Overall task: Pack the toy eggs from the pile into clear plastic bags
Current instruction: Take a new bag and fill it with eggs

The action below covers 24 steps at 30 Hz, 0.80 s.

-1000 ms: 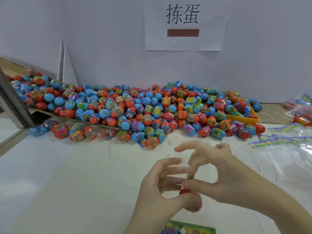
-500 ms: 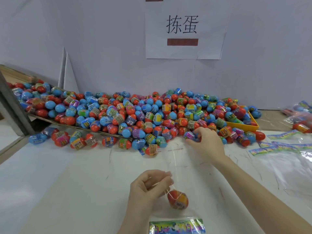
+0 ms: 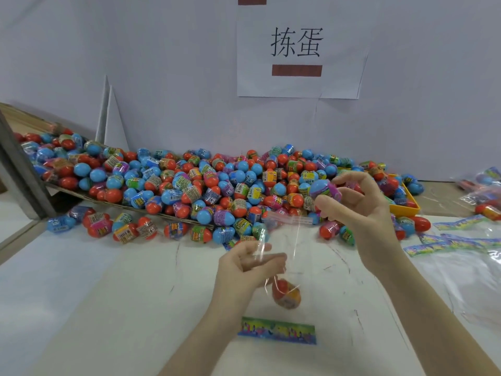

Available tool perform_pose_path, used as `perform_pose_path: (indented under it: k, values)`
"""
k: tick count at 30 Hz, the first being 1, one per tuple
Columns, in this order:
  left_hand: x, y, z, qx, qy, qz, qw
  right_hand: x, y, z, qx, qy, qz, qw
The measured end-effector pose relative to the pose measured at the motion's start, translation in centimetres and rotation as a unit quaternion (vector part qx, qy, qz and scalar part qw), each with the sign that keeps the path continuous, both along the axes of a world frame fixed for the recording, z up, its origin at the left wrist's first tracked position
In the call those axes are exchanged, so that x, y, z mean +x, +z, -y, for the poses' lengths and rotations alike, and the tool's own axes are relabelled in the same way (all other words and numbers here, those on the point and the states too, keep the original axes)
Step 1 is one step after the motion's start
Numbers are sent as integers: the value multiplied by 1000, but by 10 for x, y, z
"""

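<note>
While the left hand [image 3: 245, 263] pinches the clear bag [image 3: 291, 256] mouth, the right hand [image 3: 357, 210] grips a blue-purple egg [image 3: 324, 189] above the egg pile [image 3: 189, 185]; spare bags [image 3: 466, 270] lie right.

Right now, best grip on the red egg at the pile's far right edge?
Pinch the red egg across its narrow middle, coming from above: it lies on its side on the table, long axis left-right, with its right end and near side clear of neighbours.

Bright, even light, apparently from overhead; shadows faint and soft on white desk [image 3: 108, 294]. No harsh glare, slight sheen on clear bag [image 3: 292, 240]. Wide-angle bending at frame edges, left side slanting. Right hand [image 3: 360, 213] slightly motion-blurred; overall picture soft, fine detail smeared
</note>
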<state>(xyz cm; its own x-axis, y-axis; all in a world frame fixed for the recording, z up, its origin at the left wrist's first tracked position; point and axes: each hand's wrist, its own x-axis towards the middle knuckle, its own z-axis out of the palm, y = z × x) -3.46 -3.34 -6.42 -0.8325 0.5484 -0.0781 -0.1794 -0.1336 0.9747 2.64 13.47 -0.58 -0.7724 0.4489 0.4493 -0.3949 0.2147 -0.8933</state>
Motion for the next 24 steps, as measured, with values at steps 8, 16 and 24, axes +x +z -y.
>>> perform_pose_path:
  k: [8, 16, 24]
  values:
    - [-14, 0, -23, 45, 30, -44, 998, -4, -7, 21, 193, -114, 30, 974]
    - [-12, -10, -24, 75, 44, -68, 994, -6, -20, 15, 393, -209, 21, 895]
    - [-8, -9, -26, 74, 49, -87, 992, 7, -18, 9, 336, -109, 45, 934]
